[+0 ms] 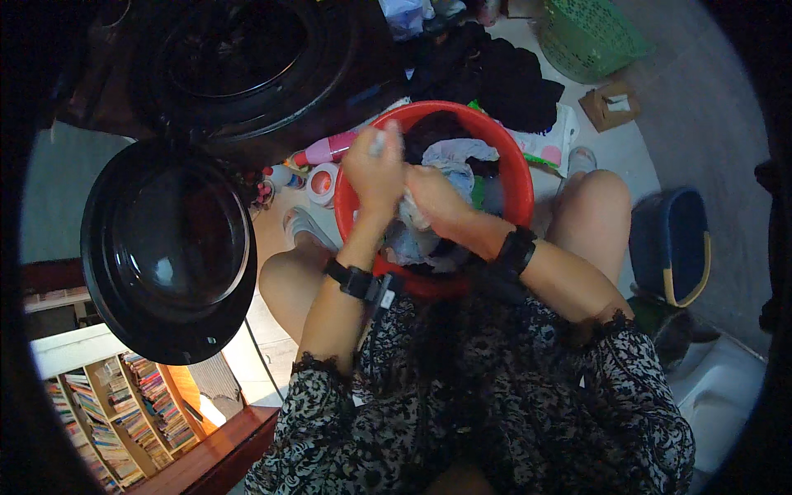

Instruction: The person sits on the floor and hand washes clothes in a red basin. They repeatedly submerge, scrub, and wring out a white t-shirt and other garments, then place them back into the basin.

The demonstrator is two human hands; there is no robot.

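A red basin [520, 186] stands between my knees with white, grey and dark clothes [462, 155] heaped in it. Above its left half, my left hand [373, 173] is closed round a pale cloth [410, 211], a bit of which pokes out at the top of the fist. Just to its right and lower, my right hand [437, 198] is closed on the same cloth, which hangs down toward the heap. Both hands are slightly blurred, and the fingers hide much of the cloth.
The washing machine's round door [169, 247] hangs open at left. By the basin lie a pink bottle [326, 150] and a round tub [322, 183]. Dark clothes [511, 82], a green basket [590, 41] and a brown box [609, 106] are beyond; a blue bucket [672, 247] stands right.
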